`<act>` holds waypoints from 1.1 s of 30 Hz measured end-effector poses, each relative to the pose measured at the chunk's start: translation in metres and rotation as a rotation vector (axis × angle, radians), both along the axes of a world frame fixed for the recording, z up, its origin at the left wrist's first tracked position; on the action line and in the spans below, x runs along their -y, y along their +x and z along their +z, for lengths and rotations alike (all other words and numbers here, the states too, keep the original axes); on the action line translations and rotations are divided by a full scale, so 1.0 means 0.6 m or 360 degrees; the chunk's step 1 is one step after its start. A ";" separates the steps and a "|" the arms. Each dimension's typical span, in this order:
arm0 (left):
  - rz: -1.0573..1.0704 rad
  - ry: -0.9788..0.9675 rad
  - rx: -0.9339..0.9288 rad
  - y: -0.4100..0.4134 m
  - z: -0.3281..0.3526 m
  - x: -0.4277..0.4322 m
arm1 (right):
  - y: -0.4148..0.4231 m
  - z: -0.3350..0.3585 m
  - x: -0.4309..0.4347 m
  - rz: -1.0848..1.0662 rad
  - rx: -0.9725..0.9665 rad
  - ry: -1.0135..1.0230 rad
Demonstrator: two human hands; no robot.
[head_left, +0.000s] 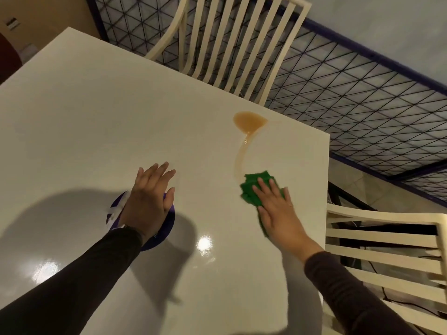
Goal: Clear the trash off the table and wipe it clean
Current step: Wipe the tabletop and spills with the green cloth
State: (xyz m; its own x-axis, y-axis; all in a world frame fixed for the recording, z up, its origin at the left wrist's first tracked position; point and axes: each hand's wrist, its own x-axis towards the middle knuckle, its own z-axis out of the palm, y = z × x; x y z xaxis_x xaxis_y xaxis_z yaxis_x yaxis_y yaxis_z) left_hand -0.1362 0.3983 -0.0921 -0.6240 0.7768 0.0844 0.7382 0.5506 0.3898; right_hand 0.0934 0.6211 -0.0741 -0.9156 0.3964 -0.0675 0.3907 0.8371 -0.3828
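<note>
Head view: your right hand lies flat on a folded green cloth, fingers straight and spread, pressing it down rather than gripping it. The cloth sits on the white tabletop near its right edge, at the lower end of a thin amber streak that curves up to a brown puddle close to the far corner. Your left hand is released, fingers extended, over a purple disc with white strips at its left rim; whether the palm touches it you cannot tell. No cup or bin shows; the disc may be a plate or a lid, and anything on it is hidden under the hand. Risks: the puddle lies close to the edge, so a stroke toward that side would likely sweep liquid over and onto the floor by the cream chair. A small cloth may saturate and smear instead of lifting. The top looks glossy, so weight on the disc could make it skid. Keep the dark sleeve out of the wet streak.
</note>
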 end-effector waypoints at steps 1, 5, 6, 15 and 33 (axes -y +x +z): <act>0.0003 0.0030 0.0008 0.001 -0.001 0.000 | 0.012 0.002 -0.021 -0.0101 -0.0007 -0.0009; 0.0037 0.0162 0.0032 0.003 0.000 0.002 | -0.037 -0.001 -0.118 -0.0871 0.0046 0.0070; 0.0034 0.0173 0.0024 0.003 -0.001 0.003 | -0.063 -0.002 -0.134 -0.1009 0.0083 0.0078; -0.0056 0.0060 -0.0257 0.002 -0.012 0.011 | -0.130 -0.013 0.057 -0.0288 -0.0168 -0.0011; -0.0003 -0.0045 -0.0060 -0.003 -0.001 0.005 | -0.119 -0.017 0.078 -0.0474 -0.0084 0.0087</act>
